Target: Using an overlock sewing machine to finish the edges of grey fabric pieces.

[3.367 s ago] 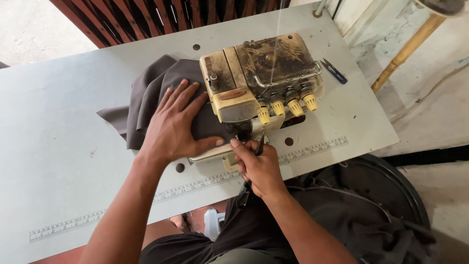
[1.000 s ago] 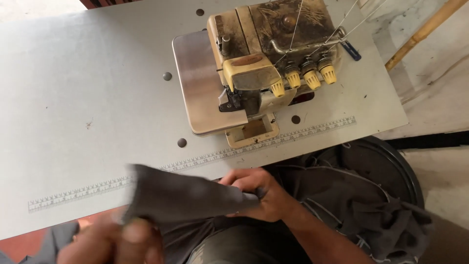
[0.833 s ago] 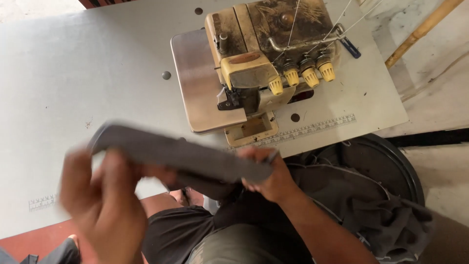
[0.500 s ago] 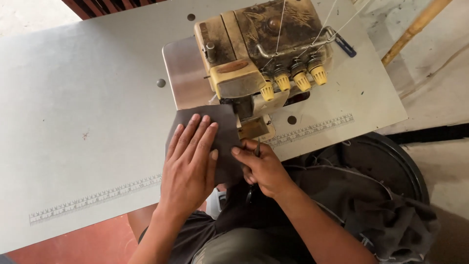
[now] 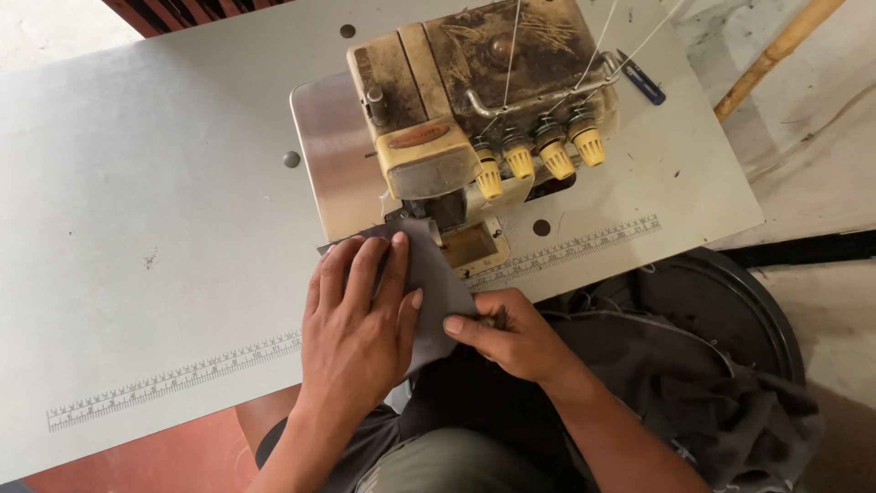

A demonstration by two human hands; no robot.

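The left hand (image 5: 358,319) lay flat, fingers spread, pressing the grey fabric piece (image 5: 436,278) onto the worktop (image 5: 146,183) just before the sewing machine (image 5: 474,110). The right hand (image 5: 511,336) pinched the fabric's near edge between thumb and fingers beside a ruler strip (image 5: 173,379).

Grey cloth (image 5: 436,278), yellow-knobbed beige sewing machine (image 5: 474,100)

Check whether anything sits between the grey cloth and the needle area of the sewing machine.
Nothing visible does. The grey cloth lies flat under the left hand, its front edge already at the foot of the sewing machine. The right hand pinches its near edge.
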